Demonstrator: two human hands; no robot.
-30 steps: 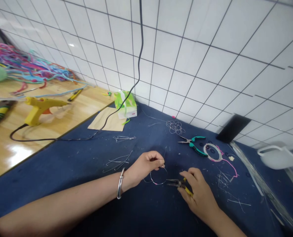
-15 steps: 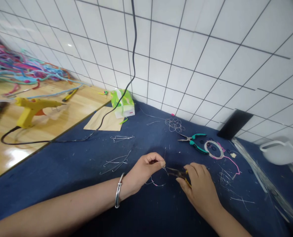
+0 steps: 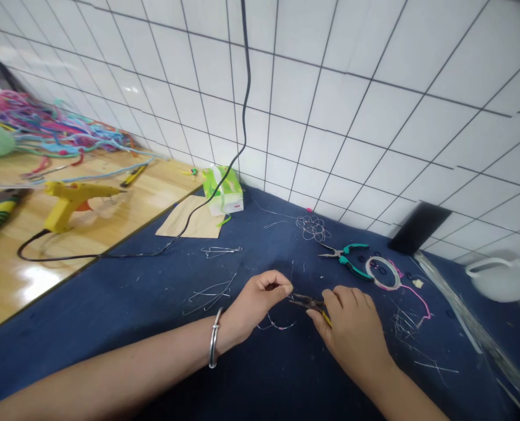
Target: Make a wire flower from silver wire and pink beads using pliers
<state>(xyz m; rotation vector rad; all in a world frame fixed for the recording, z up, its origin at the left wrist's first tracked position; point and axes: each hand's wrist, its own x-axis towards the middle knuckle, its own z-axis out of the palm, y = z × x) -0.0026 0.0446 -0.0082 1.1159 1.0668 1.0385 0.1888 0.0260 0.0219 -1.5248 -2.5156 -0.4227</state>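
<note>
Thumb and fingers of my left hand pinch a thin wire, whose short end stands up above the fingertips. Below that hand hangs a curved piece of wire with small pink bits on it. My right hand is wrapped round pliers with yellow handles. The pliers' dark jaws point left, close to the wire at my left fingertips; whether they touch it I cannot tell. Beyond my hands lie green-handled pliers and a coil of looped wire.
Bent wires lie left of my hands, more wire scraps to the right. A white ring spool with pink cord sits near a white jug. Leftward are a tissue pack, a yellow glue gun and its black cable.
The pliers in my right hand have shifted slightly left and up, nearer my left fingertips. My left hand keeps its pinch. The whole view has shifted a little.
</note>
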